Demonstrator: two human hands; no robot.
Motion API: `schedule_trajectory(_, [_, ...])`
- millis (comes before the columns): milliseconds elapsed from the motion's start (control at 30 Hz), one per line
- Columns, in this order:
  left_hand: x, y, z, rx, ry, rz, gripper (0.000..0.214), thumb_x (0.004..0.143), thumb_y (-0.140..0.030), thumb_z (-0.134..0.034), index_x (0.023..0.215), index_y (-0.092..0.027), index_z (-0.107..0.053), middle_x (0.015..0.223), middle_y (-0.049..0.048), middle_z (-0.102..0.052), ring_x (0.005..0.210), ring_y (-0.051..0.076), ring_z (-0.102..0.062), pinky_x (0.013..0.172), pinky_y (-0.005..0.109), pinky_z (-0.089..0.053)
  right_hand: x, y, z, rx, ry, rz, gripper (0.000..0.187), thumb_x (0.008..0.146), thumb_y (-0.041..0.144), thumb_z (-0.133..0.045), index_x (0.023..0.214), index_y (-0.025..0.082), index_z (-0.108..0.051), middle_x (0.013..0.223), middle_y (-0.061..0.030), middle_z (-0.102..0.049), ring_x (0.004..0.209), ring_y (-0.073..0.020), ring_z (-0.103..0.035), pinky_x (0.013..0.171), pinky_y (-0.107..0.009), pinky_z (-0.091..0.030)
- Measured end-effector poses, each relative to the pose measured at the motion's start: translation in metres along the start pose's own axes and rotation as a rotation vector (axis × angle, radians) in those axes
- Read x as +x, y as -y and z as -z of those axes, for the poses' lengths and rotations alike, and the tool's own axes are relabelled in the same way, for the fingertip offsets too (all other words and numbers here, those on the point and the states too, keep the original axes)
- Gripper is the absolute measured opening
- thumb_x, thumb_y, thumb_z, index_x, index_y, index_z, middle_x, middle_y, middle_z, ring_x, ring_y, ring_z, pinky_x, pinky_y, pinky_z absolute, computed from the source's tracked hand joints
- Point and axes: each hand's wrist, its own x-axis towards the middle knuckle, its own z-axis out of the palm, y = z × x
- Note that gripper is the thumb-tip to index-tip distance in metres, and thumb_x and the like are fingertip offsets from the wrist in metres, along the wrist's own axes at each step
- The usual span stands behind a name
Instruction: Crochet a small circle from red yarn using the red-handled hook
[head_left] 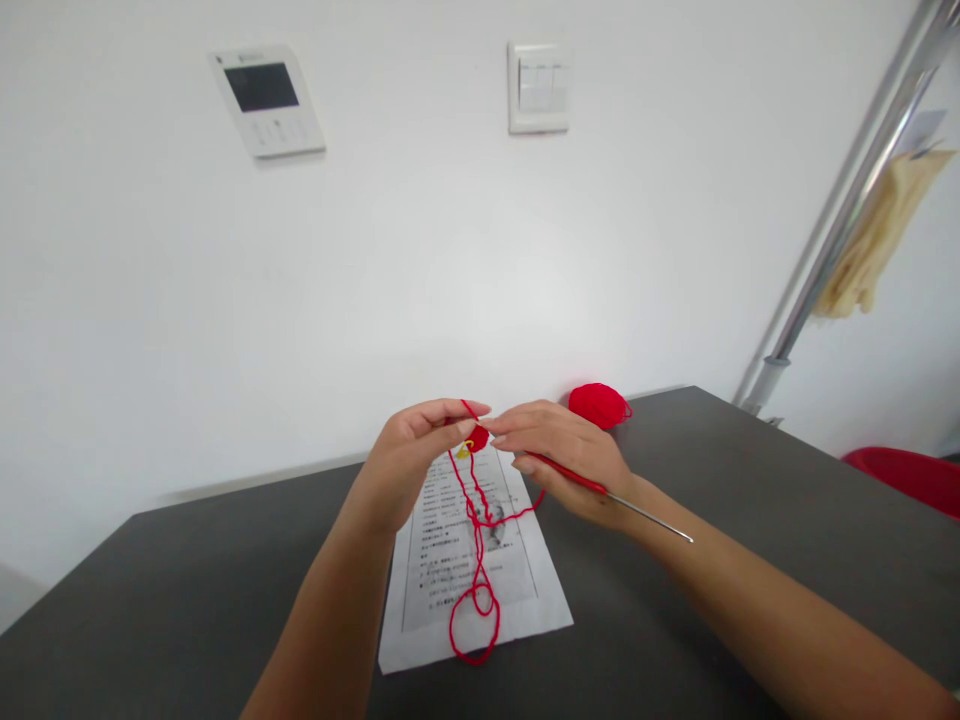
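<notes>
Between the thumb and fingers of my left hand (420, 440) is a small red crochet piece (478, 437), partly hidden by the fingertips. A yellow stitch marker (466, 449) hangs at its side. My right hand (570, 450) is closed round a crochet hook (600, 490) with a red handle, its metal shaft pointing back toward my forearm. The right fingertips meet the red piece beside the left ones. Red yarn (480, 560) trails down from the piece and lies in loops on a printed sheet (532, 600).
A red yarn ball (598, 405) rests at the table's back edge, near the wall. The dark table (247, 570) stands against a white wall with an intercom panel (270, 100) and a light switch (538, 87). At right are a metal pole (847, 210), yellow gloves (874, 240) and a red rounded object (911, 475).
</notes>
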Motion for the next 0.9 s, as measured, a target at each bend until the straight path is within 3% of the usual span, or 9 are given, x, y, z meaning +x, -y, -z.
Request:
schedule_trajectory(100, [0.0001,0.0017,-0.0007,-0.037,-0.072,-0.039,0.025,0.068,-0.031,-0.084,0.086,-0.015,-0.08,0.073,0.0052,-0.077,0.07,0.017,-0.067,0.072,0.029,-0.051,0.0004,0.0038,0.001,-0.002,-0.028,-0.024,0.019,0.101,0.019,-0.052,0.114,0.017,-0.065,0.112,-0.0127,-0.075,0.109,-0.0191,-0.07,0.093,-0.037,-0.059])
schedule_trajectory(300, [-0.0021,0.0032,-0.0038,-0.125,0.109,0.036,0.036,0.063,-0.023,-0.088,0.097,-0.015,-0.08,0.073,0.0068,-0.078,0.07,0.016,-0.067,0.071,0.026,-0.049,0.0019,0.0045,0.0002,-0.01,-0.056,0.019,0.015,0.1,0.018,-0.053,0.109,0.017,-0.065,0.111,-0.0131,-0.075,0.107,-0.0188,-0.07,0.091,-0.037,-0.059])
schedule_trajectory(433, [-0.0025,0.0045,-0.0042,-0.131,0.141,0.056,0.04,0.062,-0.018,-0.089,0.101,-0.016,-0.08,0.074,0.005,-0.077,0.067,0.013,-0.066,0.07,0.025,-0.048,0.0026,0.0039,-0.0018,-0.033,-0.057,0.107,0.013,0.1,0.018,-0.054,0.108,0.014,-0.064,0.108,-0.0153,-0.075,0.102,-0.0191,-0.07,0.086,-0.036,-0.06])
schedule_trajectory(600, [-0.0022,0.008,-0.0038,-0.073,0.179,0.1,0.05,0.061,-0.017,-0.09,0.109,-0.018,-0.077,0.07,0.0016,-0.074,0.065,0.013,-0.065,0.068,0.025,-0.049,0.0007,0.0034,-0.0074,-0.119,-0.104,0.186,0.01,0.099,0.017,-0.056,0.106,0.015,-0.063,0.095,-0.0112,-0.074,0.088,-0.0182,-0.068,0.075,-0.033,-0.061])
schedule_trajectory(700, [-0.0024,0.0095,-0.0051,-0.067,0.167,0.079,0.054,0.061,-0.02,-0.09,0.113,-0.017,-0.075,0.074,0.0026,-0.075,0.069,0.014,-0.066,0.07,0.026,-0.049,-0.0005,0.002,-0.0081,-0.124,-0.124,0.134,0.011,0.1,0.02,-0.055,0.106,0.017,-0.063,0.093,-0.0092,-0.072,0.085,-0.0175,-0.067,0.074,-0.034,-0.06])
schedule_trajectory(900, [-0.0061,0.0092,-0.0092,-0.004,0.052,-0.069,0.052,0.069,-0.023,-0.086,0.119,-0.017,-0.072,0.076,0.0016,-0.074,0.072,0.014,-0.066,0.072,0.026,-0.05,0.0008,0.0047,-0.0037,-0.017,-0.107,-0.06,0.011,0.1,0.021,-0.056,0.105,0.02,-0.065,0.108,-0.01,-0.071,0.104,-0.0183,-0.066,0.087,-0.035,-0.058])
